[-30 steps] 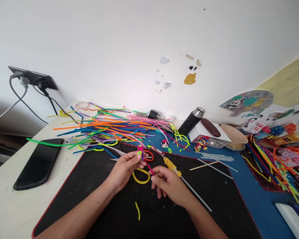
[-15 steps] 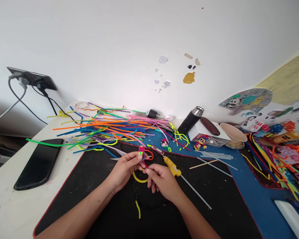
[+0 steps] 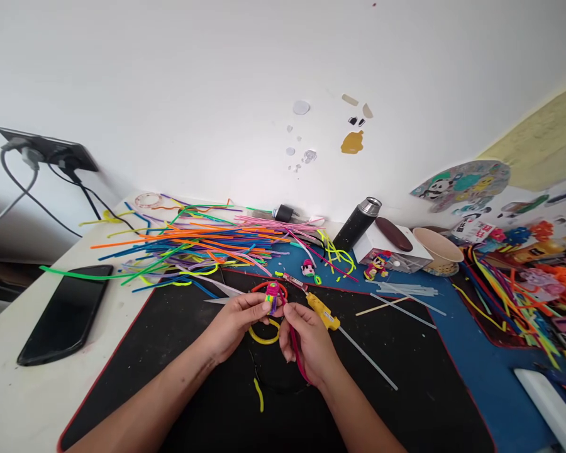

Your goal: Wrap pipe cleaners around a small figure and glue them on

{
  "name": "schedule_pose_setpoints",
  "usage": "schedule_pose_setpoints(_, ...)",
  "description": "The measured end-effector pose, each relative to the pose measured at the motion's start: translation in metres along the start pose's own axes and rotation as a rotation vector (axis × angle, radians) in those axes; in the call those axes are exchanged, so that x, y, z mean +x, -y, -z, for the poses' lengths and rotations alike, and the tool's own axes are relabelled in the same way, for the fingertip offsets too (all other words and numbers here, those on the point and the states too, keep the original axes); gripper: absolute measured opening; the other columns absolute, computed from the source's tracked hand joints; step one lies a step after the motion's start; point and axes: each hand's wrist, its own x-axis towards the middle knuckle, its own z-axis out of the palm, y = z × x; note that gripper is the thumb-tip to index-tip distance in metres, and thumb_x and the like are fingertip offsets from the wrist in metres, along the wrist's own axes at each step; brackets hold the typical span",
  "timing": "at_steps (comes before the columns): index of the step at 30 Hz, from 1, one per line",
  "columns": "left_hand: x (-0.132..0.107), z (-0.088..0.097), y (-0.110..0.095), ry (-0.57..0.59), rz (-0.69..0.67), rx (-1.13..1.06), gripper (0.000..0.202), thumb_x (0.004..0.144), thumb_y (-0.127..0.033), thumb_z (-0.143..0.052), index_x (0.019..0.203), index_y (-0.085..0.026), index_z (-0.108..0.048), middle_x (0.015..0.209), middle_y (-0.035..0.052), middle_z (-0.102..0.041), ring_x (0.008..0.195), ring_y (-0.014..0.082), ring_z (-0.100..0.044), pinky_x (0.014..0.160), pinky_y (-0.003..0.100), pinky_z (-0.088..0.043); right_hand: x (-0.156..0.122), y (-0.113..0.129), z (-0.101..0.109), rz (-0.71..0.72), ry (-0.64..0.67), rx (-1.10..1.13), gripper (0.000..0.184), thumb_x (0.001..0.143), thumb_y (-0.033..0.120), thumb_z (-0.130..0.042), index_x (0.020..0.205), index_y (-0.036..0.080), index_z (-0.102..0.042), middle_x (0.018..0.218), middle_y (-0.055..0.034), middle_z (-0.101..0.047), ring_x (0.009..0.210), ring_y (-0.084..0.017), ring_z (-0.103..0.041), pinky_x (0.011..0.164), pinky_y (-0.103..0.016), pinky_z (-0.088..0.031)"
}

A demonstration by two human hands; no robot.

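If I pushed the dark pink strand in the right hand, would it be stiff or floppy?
The dark pink strand would probably bend easily, as it is thin and curves down past the right hand. Being so slim, it is likely very light. It may keep a bend, since the little figure looks made of tightly curled strands.

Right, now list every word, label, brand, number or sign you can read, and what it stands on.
Nothing can be quoted with confidence.
White card at the right: black and red characters, too blurred to read.
Yellow glue gun: pale label, print too small.
Red-and-white strip by its nozzle: marks too small.
Pipe-cleaner piece in the left hand: no lettering visible.
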Motion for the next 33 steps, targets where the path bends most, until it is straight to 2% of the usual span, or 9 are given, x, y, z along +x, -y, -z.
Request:
schedule_pose_setpoints(3, 0.0, 0.0, 0.001, 0.023, -0.011, 0.028, 0.033, 0.078, -0.044, -0.088, 0.098, -0.018, -0.087, 0.087, 0.0092, -0.079, 0.086, 0.0229, -0.065, 0.083, 0.032, -0.045, 0.002, -0.005, -0.004, -0.023, 0.021, 0.005, 0.051, 0.084, 0.066, -0.075, 0.09, 0.015, -0.068, 0.05, 0.0017, -0.064, 0.031, -0.009, -0.049, 0.032, -0.018, -0.031)
schedule_pose_setpoints(7, 0.0, -0.001, 0.001, 0.028, -0.035, 0.049, 0.031, 0.078, -0.043, -0.088, 0.096, -0.018, -0.087, 0.075, 0.0058, -0.075, 0.075, 0.0207, -0.061, 0.079, 0.033, -0.045, 0.002, -0.011, -0.007, -0.051, 0.052, -0.017, 0.053, 0.085, 0.068, -0.074, 0.091, 0.015, -0.069, 0.052, 0.0009, -0.065, 0.033, -0.01, -0.053, 0.033, -0.018, -0.031)
schedule_pose_setpoints(16, 0.002, 0.001, -0.009, -0.092, -0.043, -0.026, 0.034, 0.072, -0.042, -0.093, 0.092, -0.016, -0.087, 0.094, 0.0128, -0.081, 0.075, 0.0188, -0.062, 0.074, 0.029, -0.049, -0.001, -0.019, -0.007, -0.048, 0.145, -0.174, 0.059, 0.088, 0.072, -0.065, 0.099, 0.014, -0.072, 0.061, -0.003, -0.073, 0.038, -0.012, -0.062, 0.037, -0.018, -0.034)
schedule_pose_setpoints(20, 0.001, 0.0, -0.008, -0.097, -0.011, -0.05, 0.032, 0.072, -0.04, -0.093, 0.09, -0.014, -0.086, 0.092, 0.0134, -0.082, 0.07, 0.017, -0.064, 0.065, 0.026, -0.049, -0.004, -0.021, -0.016, -0.064, 0.21, -0.218, 0.063, 0.09, 0.073, -0.061, 0.104, 0.013, -0.074, 0.068, -0.0047, -0.074, 0.042, -0.013, -0.065, 0.039, -0.019, -0.035)
schedule_pose_setpoints(24, 0.002, 0.004, -0.01, -0.094, -0.007, -0.116, 0.032, 0.073, -0.038, -0.092, 0.093, -0.014, -0.085, 0.094, 0.0131, -0.082, 0.069, 0.0167, -0.068, 0.066, 0.025, -0.053, -0.008, -0.019, -0.018, 0.015, 0.253, -0.403, 0.052, 0.094, 0.065, -0.063, 0.103, 0.017, -0.078, 0.08, -0.0065, -0.077, 0.055, -0.015, -0.069, 0.049, -0.023, -0.043)
schedule_pose_setpoints(26, 0.003, 0.007, -0.014, -0.132, -0.04, -0.163, 0.033, 0.072, -0.038, -0.093, 0.093, -0.013, -0.085, 0.094, 0.0134, -0.082, 0.066, 0.0158, -0.068, 0.066, 0.026, -0.055, -0.011, -0.019, -0.011, 0.086, 0.192, -0.514, 0.043, 0.095, 0.059, -0.065, 0.103, 0.019, -0.08, 0.081, -0.0047, -0.077, 0.059, -0.016, -0.068, 0.055, -0.025, -0.048)
schedule_pose_setpoints(28, 0.004, 0.01, -0.018, -0.172, -0.066, -0.201, 0.032, 0.071, -0.036, -0.093, 0.091, -0.012, -0.085, 0.093, 0.0135, -0.082, 0.063, 0.0148, -0.066, 0.064, 0.025, -0.055, -0.017, -0.017, 0.002, 0.124, 0.067, -0.582, 0.039, 0.096, 0.056, -0.065, 0.101, 0.02, -0.08, 0.073, -0.0023, -0.072, 0.057, -0.015, -0.063, 0.054, -0.026, -0.047)
schedule_pose_setpoints(31, 0.005, 0.011, -0.019, -0.192, -0.063, -0.225, 0.033, 0.07, -0.035, -0.094, 0.092, -0.012, -0.085, 0.093, 0.0135, -0.083, 0.062, 0.0139, -0.065, 0.063, 0.025, -0.055, -0.032, -0.011, 0.026, 0.154, -0.165, -0.651, 0.043, 0.096, 0.06, -0.062, 0.091, 0.02, -0.077, 0.058, 0.0004, -0.061, 0.051, -0.016, -0.054, 0.052, -0.027, -0.042)
schedule_pose_setpoints(33, 0.004, 0.009, -0.019, -0.185, -0.04, -0.221, 0.037, 0.069, -0.037, -0.095, 0.095, -0.013, -0.086, 0.094, 0.0134, -0.083, 0.063, 0.014, -0.065, 0.064, 0.024, -0.056, -0.045, -0.005, 0.042, 0.22, -0.311, -0.731, 0.047, 0.094, 0.064, -0.062, 0.084, 0.021, -0.076, 0.057, -0.0009, -0.059, 0.053, -0.018, -0.054, 0.053, -0.029, -0.041)
